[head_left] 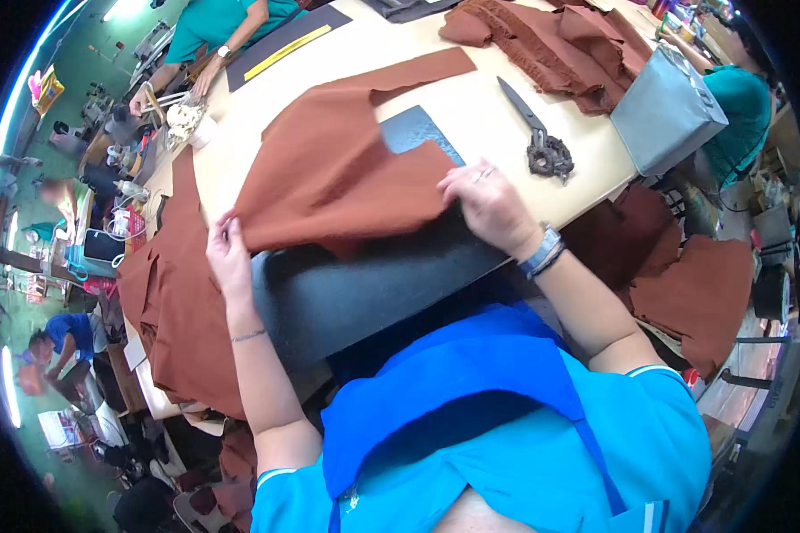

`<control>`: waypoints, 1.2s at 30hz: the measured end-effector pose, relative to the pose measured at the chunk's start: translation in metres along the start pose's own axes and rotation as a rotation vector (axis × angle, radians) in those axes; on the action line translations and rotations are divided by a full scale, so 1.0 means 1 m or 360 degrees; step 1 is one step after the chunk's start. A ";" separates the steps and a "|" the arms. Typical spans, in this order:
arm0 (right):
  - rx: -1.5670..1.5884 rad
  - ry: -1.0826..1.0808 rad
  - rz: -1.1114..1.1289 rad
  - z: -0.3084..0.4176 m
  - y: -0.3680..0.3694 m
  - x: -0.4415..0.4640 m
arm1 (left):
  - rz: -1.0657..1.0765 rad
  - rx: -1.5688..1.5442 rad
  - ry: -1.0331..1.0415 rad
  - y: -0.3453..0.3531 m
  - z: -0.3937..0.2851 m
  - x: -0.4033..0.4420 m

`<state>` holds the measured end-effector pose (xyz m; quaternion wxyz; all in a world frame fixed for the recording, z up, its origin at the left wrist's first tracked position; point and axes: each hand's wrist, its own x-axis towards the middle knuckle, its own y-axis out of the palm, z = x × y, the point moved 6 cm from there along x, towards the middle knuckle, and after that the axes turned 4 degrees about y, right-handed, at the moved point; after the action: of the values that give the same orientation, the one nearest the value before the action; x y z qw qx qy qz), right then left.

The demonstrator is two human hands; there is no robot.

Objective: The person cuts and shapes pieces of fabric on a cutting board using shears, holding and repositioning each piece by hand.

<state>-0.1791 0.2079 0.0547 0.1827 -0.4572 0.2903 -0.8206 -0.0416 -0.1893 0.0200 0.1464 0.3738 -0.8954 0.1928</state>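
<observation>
Well apart, left fingers [225, 234] and right fingers [461, 183] stretched forward, pinching brown cloth [316, 173]

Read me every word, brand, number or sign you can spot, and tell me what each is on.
None can be read.
White mark on the turquoise shirt: too small.
Yellow strip on the table: any markings are too small.
Hanging yellow packet: too blurred.
Brown cloth: no lettering visible.
</observation>
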 end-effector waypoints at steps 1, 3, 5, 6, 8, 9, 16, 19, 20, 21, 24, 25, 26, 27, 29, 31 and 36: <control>0.0033 0.0032 0.0000 -0.014 -0.005 0.001 | -0.0046 0.0062 0.0020 -0.016 -0.009 -0.010; 0.0027 0.0112 -0.0050 -0.035 -0.020 0.002 | -0.0003 0.0480 -0.0062 -0.062 0.006 -0.025; -0.0100 0.0222 -0.0128 -0.054 -0.036 -0.002 | 0.0018 0.1042 -0.0110 -0.083 -0.005 -0.045; -0.0191 0.0285 -0.0152 -0.066 -0.043 -0.006 | -0.0007 0.1372 -0.0045 -0.082 -0.023 -0.054; -0.0347 0.0708 -0.0023 -0.094 -0.053 -0.018 | 0.0054 0.1700 0.0188 -0.069 -0.049 -0.065; -0.0441 0.0740 -0.0017 -0.106 -0.058 -0.026 | 0.0134 0.1689 0.0354 -0.056 -0.057 -0.065; -0.0580 0.0943 0.0096 -0.150 -0.065 -0.061 | 0.1218 0.1266 0.0665 0.088 -0.079 -0.068; -0.0648 0.1010 0.0121 -0.150 -0.066 -0.059 | 0.1384 0.1345 0.0613 0.128 -0.045 -0.059; -0.0675 0.1029 0.0131 -0.152 -0.065 -0.059 | 0.1257 0.1383 0.0586 0.133 -0.034 -0.043; -0.0696 0.1049 0.0106 -0.158 -0.063 -0.061 | 0.1064 0.1490 0.0374 0.132 -0.020 -0.021; -0.0713 0.1113 0.0087 -0.160 -0.062 -0.058 | 0.0517 0.1566 -0.0470 0.114 0.033 0.039; -0.0716 0.1084 0.0063 -0.163 -0.063 -0.056 | 0.0493 0.1188 -0.0660 0.118 0.038 0.047; -0.0719 0.1064 0.0039 -0.166 -0.062 -0.059 | 0.0551 0.1029 -0.0534 0.124 0.034 0.052; -0.0722 0.1053 0.0018 -0.169 -0.060 -0.063 | 0.0615 0.0873 -0.0409 0.130 0.019 0.050; -0.0745 0.0963 -0.0094 -0.167 -0.059 -0.067 | 0.0754 0.0564 -0.0168 0.134 -0.013 0.032; -0.0760 0.0910 -0.0170 -0.163 -0.059 -0.070 | 0.0890 0.0256 0.0068 0.134 -0.049 0.009; -0.0746 0.0892 -0.0199 -0.162 -0.058 -0.069 | 0.1154 0.1146 0.0729 0.132 -0.089 -0.037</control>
<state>-0.2843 0.3418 -0.0198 -0.0642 -0.2609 0.4805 -0.8348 -0.1019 -0.0411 0.0520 0.1245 0.0170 -0.7896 0.6007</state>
